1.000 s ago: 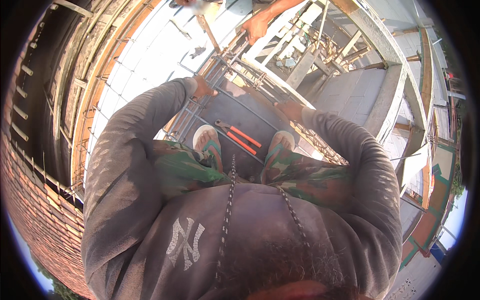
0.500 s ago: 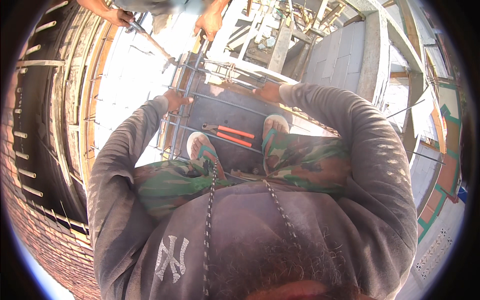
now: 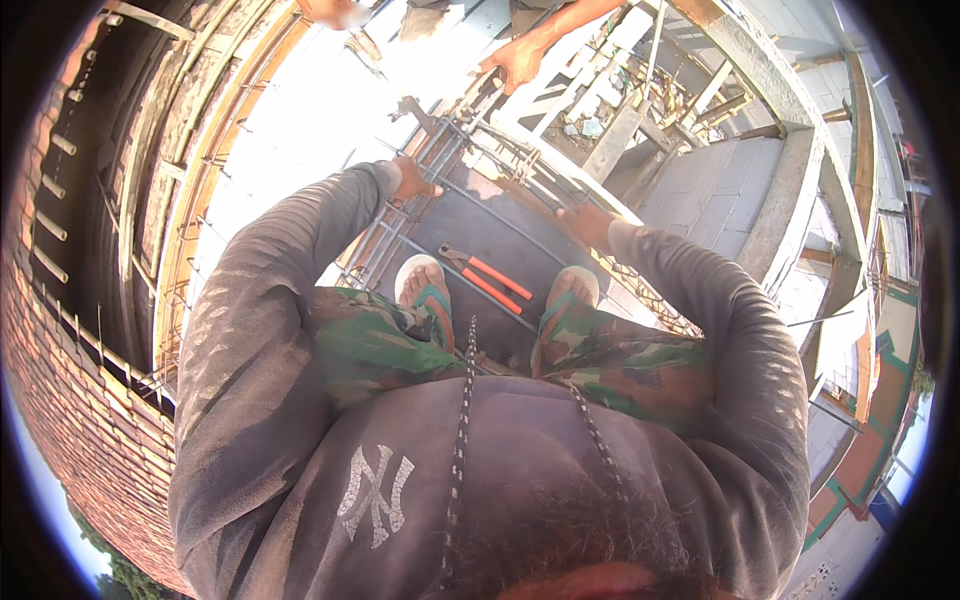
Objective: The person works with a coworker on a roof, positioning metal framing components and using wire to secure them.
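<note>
My left hand [image 3: 412, 181] is closed round the steel bars on the left side of a rebar cage [image 3: 482, 204]. My right hand [image 3: 588, 226] is at the cage's right side, its fingers bent over a bar there; the undersides of the fingers are hidden. The cage's thin crossbars span a dark board [image 3: 462, 225] between my hands. A pair of pincers with orange handles [image 3: 490, 280] lies between my sandalled feet, held by neither hand.
Across the cage, a co-worker's hand [image 3: 517, 62] touches its far end, and their other hand [image 3: 335, 10] is near a hammer-like tool [image 3: 365, 48]. Timber and rubble [image 3: 600, 115] lie at far right, beside a grey block wall [image 3: 710, 195]. Roof tiles [image 3: 90, 420] slope at left.
My view has swung, so the cage and pincers appear farther right and turned. Both my hands stay at the cage. The co-worker's tool hand now shows higher, at the top edge.
</note>
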